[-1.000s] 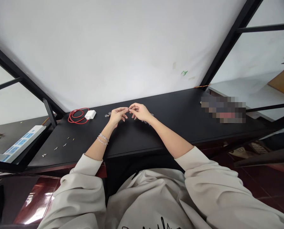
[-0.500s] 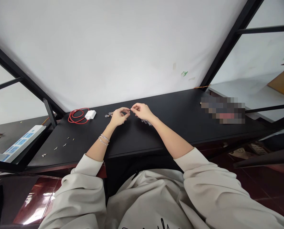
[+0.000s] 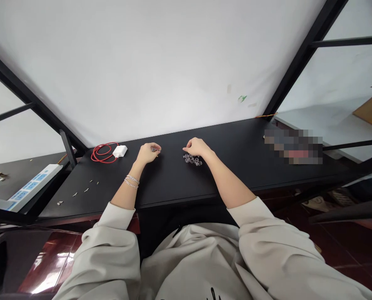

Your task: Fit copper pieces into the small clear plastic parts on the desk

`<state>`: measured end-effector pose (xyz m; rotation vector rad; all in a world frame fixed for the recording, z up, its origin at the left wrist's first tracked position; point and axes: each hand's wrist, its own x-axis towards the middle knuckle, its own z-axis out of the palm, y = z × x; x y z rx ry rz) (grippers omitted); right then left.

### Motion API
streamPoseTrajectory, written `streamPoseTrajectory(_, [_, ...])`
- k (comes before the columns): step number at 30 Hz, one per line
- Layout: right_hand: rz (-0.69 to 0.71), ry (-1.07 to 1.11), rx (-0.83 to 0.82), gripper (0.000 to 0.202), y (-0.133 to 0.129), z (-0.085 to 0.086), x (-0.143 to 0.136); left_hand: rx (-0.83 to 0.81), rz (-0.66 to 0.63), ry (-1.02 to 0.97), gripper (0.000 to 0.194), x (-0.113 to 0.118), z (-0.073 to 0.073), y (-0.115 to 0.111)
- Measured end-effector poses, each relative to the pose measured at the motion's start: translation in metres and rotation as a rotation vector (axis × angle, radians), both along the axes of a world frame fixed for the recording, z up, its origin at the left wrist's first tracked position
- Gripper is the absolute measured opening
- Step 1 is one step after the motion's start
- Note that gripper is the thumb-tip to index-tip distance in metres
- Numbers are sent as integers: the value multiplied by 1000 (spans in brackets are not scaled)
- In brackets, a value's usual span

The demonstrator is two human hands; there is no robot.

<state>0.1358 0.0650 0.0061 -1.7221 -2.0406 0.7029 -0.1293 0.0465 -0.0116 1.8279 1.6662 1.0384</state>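
Observation:
My left hand (image 3: pixel 146 153) is curled above the black table, its thumb and fingers closed around a small clear piece (image 3: pixel 156 150), partly hidden by the fingers. My right hand (image 3: pixel 198 148) hovers just behind a cluster of clear, round, faceted-looking pieces (image 3: pixel 192 160) on the table. Its thumb and index finger are pinched together, and whatever they hold is too small to make out. A gap of bare tabletop separates the two hands. A silvery bracelet (image 3: pixel 131 181) circles my left wrist.
A white charger plug (image 3: pixel 120 151) with a coiled red cable (image 3: pixel 95 155) lies left on the black table (image 3: pixel 167 187). Several tiny pieces (image 3: pixel 75 194) are scattered nearer. A white power strip (image 3: pixel 32 185) stands beyond the frame. A pixelated patch (image 3: pixel 293 146) covers something at right.
My hands were fingertip to fingertip and have moved apart, left hand leftward, right hand rightward. The clear cluster by my right hand is more exposed; the pieces left of my left hand are now covered.

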Motion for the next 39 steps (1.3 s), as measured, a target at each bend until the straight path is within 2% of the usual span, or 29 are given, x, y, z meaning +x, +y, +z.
streamPoseTrajectory(6, [3, -16, 12, 16, 1, -2, -2, -15, 49, 68, 15, 0, -5, 2])
streamPoseTrajectory(13, [10, -25, 5, 15, 0, -1, -2, -25, 25, -11, 28, -1, -2, 1])
streamPoseTrajectory(19, [12, -16, 6, 15, -1, 0, -2, 85, 110, -71, 25, -6, 1, 3])
streamPoseTrajectory(24, [7, -14, 7, 15, 0, 0, -2, 66, 160, -68, 23, -7, 4, 1])
streamPoseTrajectory(30, [8, -61, -21, 18, 1, -2, -2, 5, 221, 153, 25, -4, 9, -2])
streamPoseTrajectory(35, [29, -34, -17, 18, 1, -2, -2, 21, 195, 233, 22, 1, 6, -2])
streamPoseTrajectory(39, [55, 140, -63, 17, 2, -2, -3, 26, 121, 177, 22, 5, 2, -2])
